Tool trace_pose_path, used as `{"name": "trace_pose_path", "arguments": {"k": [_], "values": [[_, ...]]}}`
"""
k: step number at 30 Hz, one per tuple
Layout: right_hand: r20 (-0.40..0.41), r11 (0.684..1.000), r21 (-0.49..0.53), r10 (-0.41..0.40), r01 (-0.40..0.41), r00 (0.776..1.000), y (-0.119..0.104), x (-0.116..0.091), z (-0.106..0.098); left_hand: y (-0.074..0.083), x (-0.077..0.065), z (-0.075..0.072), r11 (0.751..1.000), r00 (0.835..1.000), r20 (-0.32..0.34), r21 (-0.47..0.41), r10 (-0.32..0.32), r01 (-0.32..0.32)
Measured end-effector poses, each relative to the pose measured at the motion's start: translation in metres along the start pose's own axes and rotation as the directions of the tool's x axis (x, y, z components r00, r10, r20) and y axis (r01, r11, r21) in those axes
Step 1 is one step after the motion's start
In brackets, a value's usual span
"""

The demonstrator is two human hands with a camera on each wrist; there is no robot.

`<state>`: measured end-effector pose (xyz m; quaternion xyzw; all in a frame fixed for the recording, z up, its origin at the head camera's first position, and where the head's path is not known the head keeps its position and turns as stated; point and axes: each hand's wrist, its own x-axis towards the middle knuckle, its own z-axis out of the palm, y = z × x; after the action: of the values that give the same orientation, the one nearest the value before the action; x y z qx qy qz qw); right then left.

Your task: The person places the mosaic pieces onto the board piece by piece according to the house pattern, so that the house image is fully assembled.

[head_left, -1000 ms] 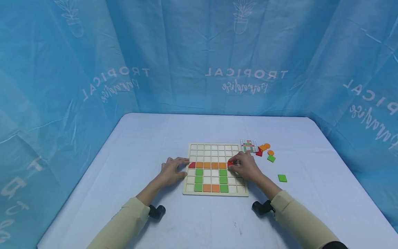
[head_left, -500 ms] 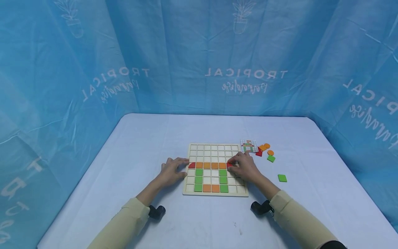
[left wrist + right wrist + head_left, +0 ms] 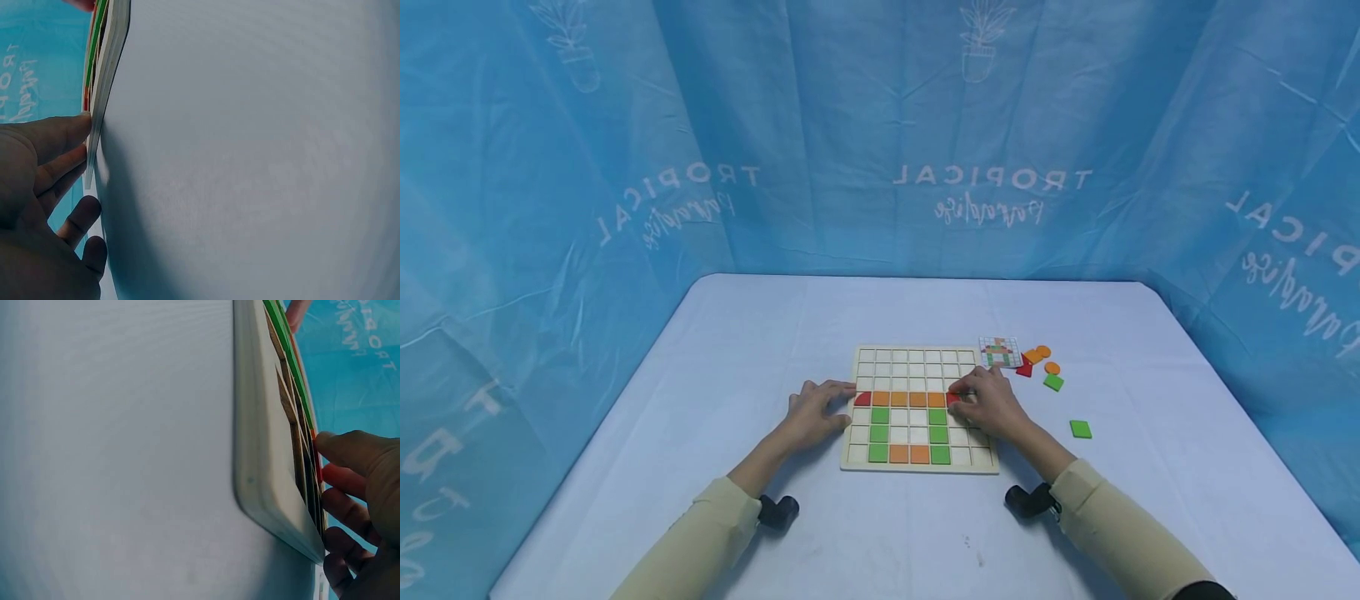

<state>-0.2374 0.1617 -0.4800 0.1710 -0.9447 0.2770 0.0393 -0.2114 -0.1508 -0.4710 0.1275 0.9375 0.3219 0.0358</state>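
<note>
A pale wooden grid board (image 3: 919,368) lies on the table, with a row of orange square tiles (image 3: 908,398) across its middle and green tiles (image 3: 879,433) in two columns below. A red curved tile (image 3: 862,398) sits at the row's left end. My left hand (image 3: 811,414) rests against the board's left edge, thumb and fingers spread and fairly straight. At the row's right end my right hand (image 3: 995,404) pinches a red tile (image 3: 953,398) between thumb and fingers, right over its cell. Much of that tile is hidden by the fingertips; its red edge shows under the thumb (image 3: 350,450) in the right wrist view.
Beyond the right hand lies a small pattern card (image 3: 1000,351). Loose pieces are beside it: orange round tiles (image 3: 1042,352), a red tile (image 3: 1025,367) and a green tile (image 3: 1054,382). Another green square (image 3: 1081,429) lies nearer, on the white tablecloth (image 3: 760,333).
The right hand and its red tile have shifted slightly left, toward the orange row, since one second ago. The left hand and the board have stayed put.
</note>
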Motion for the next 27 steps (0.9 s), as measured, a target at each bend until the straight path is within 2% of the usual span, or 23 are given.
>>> {"name": "trace_pose_path", "arguments": {"k": [7, 12, 22, 27], "values": [[-0.029, 0.994, 0.066, 0.09, -0.088, 0.995, 0.003, -0.001, -0.005, 0.0, -0.001, 0.0, 1.0, 1.0, 0.002, -0.001, 0.005, -0.005], [-0.059, 0.985, 0.11, 0.136, -0.129, 0.989, 0.013, -0.004, -0.016, 0.0, -0.001, -0.001, 1.0, 1.0, -0.001, -0.002, 0.012, -0.012], [-0.115, 0.98, 0.082, 0.188, -0.18, 0.975, 0.044, -0.013, -0.038, 0.0, 0.001, -0.001, 1.0, 1.0, 0.004, 0.006, -0.009, 0.009], [-0.146, 0.969, 0.067, 0.244, -0.236, 0.959, 0.06, -0.016, -0.047, 0.002, 0.0, -0.001, 1.0, 1.0, 0.005, 0.015, -0.018, 0.018]]}}
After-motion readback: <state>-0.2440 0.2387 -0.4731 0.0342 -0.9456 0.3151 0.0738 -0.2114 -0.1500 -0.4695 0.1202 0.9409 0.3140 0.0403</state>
